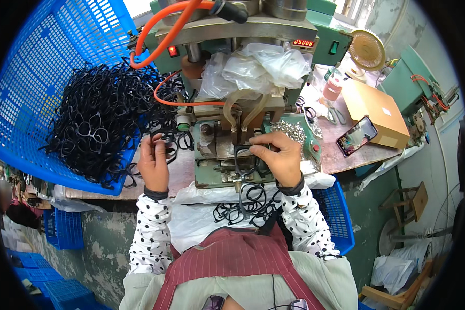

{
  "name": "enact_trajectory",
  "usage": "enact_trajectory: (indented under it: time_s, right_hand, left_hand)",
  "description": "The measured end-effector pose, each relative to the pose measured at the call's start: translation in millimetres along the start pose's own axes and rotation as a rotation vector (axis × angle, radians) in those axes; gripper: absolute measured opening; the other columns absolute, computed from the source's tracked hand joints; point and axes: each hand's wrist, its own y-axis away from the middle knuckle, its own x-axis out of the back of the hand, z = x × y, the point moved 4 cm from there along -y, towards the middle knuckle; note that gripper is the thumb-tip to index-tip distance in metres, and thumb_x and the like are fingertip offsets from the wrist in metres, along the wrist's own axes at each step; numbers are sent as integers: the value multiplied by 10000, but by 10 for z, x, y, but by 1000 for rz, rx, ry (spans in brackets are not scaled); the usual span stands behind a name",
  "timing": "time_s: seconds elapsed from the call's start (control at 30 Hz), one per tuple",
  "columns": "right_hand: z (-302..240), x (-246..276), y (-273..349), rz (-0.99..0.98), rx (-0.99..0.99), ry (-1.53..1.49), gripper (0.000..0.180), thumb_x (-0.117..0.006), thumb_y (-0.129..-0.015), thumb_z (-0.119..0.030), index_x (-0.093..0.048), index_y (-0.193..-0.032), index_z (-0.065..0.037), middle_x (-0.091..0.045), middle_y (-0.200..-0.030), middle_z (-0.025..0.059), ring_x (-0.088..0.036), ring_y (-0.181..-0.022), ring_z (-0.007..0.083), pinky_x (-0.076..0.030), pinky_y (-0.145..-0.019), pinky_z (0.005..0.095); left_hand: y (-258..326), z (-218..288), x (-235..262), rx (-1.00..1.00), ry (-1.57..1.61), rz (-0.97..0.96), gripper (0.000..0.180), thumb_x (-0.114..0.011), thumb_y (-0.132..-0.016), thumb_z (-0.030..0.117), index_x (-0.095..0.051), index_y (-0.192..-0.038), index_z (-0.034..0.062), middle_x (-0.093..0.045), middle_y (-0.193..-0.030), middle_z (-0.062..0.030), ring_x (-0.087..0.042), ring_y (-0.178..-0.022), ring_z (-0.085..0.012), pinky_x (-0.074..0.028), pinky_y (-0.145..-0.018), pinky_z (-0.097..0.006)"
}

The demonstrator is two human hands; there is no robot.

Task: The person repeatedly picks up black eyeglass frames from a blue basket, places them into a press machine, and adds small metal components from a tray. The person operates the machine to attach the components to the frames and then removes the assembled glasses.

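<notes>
My right hand [282, 155] pinches a black eyeglass frame [237, 161] against the metal fixture of a green press [206, 176], just below two clear tubes [247, 116]. To the left, my left hand [154, 164] is raised with curled fingers, closed on another black eyeglass frame [172, 154]; its fingers partly cover it. A large tangle of black eyeglass frames [93, 124] fills the blue basket [31, 49] beside my left hand. More black frames [250, 202] lie on white cloth at my lap, below the press.
Small shiny metal pieces [290, 130] lie right of the fixture, near a red button [315, 148]. A phone [357, 135] leans on a cardboard box [372, 111]. Scissors [336, 115] and a bottle [332, 88] stand nearby. Orange hoses [157, 28] and crumpled plastic [263, 64] hang on the press.
</notes>
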Motion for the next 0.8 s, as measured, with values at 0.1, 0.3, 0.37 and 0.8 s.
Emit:
enact_trajectory:
  time_s: [0.1,0.3,0.37,0.8]
  right_hand:
    - [98,-147,-22,54,-204,-110,209,-763,-710,-31,-716,-911,1,-703,-824,108,-646,-749,139,-505,-661,255]
    - [72,-387,-71,130,-206,-417,388,-772,-699,52,-562,-1025,51,-657,-856,75,-626,-753,123,-499,-659,235]
    - [85,-424,-53,126,-263,-390,460,-770,-695,59,-515,-1077,40,-648,-858,81,-629,-771,123,-503,-670,236]
    - [193,-439,17,212,-176,-372,503,-729,-728,52,-492,-1170,28,-679,-849,123,-634,-755,112,-504,-685,239]
  left_hand:
    - [140,300,-134,-57,37,-59,205,-532,-986,109,-545,-1125,-41,-624,-1000,-75,-625,-800,-104,-523,-692,-231]
    - [230,832,-320,-73,312,-183,209,-521,-985,95,-508,-1154,-28,-623,-1011,-124,-651,-856,-171,-551,-736,-285]
    - [174,993,-369,-93,302,-208,199,-515,-988,101,-508,-1147,-17,-637,-994,-134,-655,-845,-175,-544,-708,-281]
    - [291,1023,-640,129,458,-379,177,-493,-992,97,-468,-1137,-1,-639,-1008,-140,-670,-775,-187,-548,-685,-273]
